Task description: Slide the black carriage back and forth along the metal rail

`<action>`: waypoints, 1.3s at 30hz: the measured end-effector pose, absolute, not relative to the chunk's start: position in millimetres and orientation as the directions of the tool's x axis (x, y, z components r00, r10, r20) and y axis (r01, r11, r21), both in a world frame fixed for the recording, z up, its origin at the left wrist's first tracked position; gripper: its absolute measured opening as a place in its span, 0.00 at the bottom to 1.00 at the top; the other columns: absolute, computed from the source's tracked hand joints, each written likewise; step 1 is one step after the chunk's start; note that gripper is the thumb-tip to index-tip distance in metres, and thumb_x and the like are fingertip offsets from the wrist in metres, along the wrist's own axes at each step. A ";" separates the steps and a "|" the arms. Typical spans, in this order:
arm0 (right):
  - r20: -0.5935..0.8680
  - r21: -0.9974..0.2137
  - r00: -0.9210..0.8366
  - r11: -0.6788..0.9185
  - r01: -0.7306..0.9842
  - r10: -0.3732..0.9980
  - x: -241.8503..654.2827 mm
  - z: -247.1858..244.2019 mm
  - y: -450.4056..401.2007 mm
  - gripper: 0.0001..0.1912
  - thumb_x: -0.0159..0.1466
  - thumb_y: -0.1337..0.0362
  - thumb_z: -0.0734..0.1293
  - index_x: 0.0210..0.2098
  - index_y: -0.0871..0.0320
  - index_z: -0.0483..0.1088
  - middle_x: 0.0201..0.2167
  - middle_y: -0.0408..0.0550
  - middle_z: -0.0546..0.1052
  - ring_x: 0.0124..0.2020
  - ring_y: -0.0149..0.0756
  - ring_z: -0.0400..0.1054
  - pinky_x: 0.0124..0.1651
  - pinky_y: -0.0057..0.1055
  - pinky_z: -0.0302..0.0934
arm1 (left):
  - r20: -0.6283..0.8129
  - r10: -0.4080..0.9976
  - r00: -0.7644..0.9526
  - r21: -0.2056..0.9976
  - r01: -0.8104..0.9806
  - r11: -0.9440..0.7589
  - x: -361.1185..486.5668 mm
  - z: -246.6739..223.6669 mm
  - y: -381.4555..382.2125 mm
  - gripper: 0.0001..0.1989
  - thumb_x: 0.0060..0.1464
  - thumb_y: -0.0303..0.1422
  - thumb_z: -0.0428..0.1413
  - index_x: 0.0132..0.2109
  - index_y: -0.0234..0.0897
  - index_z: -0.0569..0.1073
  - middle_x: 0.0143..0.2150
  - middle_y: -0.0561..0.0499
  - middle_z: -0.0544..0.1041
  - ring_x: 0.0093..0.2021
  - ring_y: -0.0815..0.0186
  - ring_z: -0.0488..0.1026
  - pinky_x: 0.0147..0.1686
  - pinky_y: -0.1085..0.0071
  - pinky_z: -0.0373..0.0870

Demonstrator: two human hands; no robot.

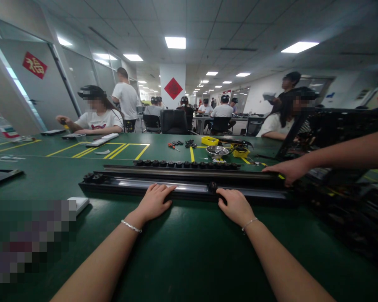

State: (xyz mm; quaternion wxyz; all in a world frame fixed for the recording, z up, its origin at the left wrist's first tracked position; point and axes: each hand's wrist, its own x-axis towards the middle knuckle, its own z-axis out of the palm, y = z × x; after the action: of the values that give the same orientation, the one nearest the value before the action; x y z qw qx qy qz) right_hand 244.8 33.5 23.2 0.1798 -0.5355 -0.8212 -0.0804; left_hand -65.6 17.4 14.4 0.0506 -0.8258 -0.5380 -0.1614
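Observation:
A long black channel-shaped housing (185, 193) with a shiny strip inside lies across the green table in front of me. My left hand (156, 201) rests on its near edge, fingers stretched over the strip and thumb apart. On the same edge lies my right hand (236, 204), its fingertips at a small black round part (213, 186) in the channel; the thumb is apart from the fingers. Two more black round parts (93, 178) sit at the left end. Another person's hand (288, 171) is on the right end of a black rail (182, 173) behind the channel.
A row of black parts (185, 164) lies behind the rail. Farther back are a metal bowl (216, 151), yellow bins (209, 141) and a red screwdriver (173, 146). A white box (78, 205) is at the left; dark equipment (343, 201) crowds the right. People sit across the table.

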 end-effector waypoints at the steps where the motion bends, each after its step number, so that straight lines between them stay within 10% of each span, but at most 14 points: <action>1: 0.378 -0.062 -0.357 0.408 0.911 0.854 244.9 23.4 33.3 0.15 0.60 0.65 0.58 0.44 0.55 0.70 0.37 0.47 0.77 0.38 0.35 0.68 0.48 0.33 0.54 | 0.322 0.873 0.367 0.090 0.906 -0.414 -65.6 14.2 17.3 0.27 0.54 0.36 0.50 0.61 0.49 0.58 0.48 0.51 0.71 0.50 0.60 0.66 0.59 0.55 0.49; 39: 0.135 -0.241 -0.319 0.344 0.908 0.938 286.1 59.1 12.5 0.07 0.56 0.59 0.60 0.31 0.53 0.68 0.32 0.44 0.76 0.34 0.36 0.67 0.36 0.30 0.56 | 0.253 0.881 0.399 0.127 0.889 -0.439 -55.2 38.3 5.6 0.16 0.57 0.42 0.47 0.45 0.45 0.76 0.44 0.54 0.79 0.43 0.62 0.75 0.43 0.68 0.67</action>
State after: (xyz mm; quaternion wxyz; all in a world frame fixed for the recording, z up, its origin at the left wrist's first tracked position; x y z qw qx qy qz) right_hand 286.1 12.5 59.1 0.1257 -0.5697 -0.8099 0.0604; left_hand -55.2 5.6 38.3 0.0140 -0.8364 -0.5292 -0.1422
